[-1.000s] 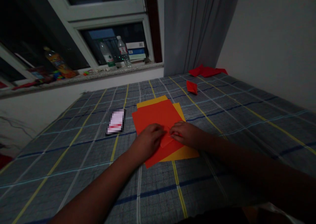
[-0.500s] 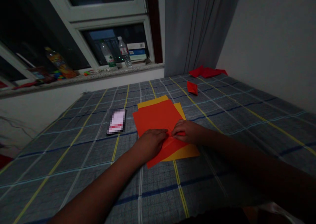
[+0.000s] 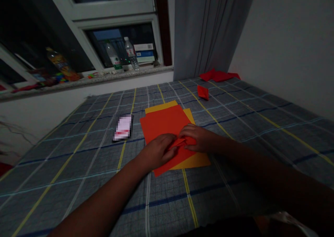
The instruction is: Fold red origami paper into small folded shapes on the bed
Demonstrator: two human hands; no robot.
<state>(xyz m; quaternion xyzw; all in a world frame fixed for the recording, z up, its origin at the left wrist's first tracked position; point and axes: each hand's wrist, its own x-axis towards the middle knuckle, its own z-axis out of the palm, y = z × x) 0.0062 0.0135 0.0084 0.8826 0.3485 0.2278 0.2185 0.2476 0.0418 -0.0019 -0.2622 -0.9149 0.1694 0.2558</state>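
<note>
My left hand (image 3: 156, 151) and my right hand (image 3: 198, 137) meet over a small folded piece of red paper (image 3: 179, 143), pinching it between their fingers. It rests on a large orange-red paper sheet (image 3: 161, 124), which lies over a yellow paper sheet (image 3: 191, 163). The yellow sheet shows at the far and near edges. My fingers hide where the small piece joins or leaves the large sheet.
A phone (image 3: 122, 127) with a blurred label or screen lies left of the sheets on the checked grey bedspread (image 3: 78, 171). Red paper pieces (image 3: 203, 92) (image 3: 217, 75) lie farther off. A wall and curtain (image 3: 206, 28) bound the far side.
The red paper between my hands is now more raised and folded. My right hand has shifted slightly away from me, and my left hand has drawn slightly toward the fold.
</note>
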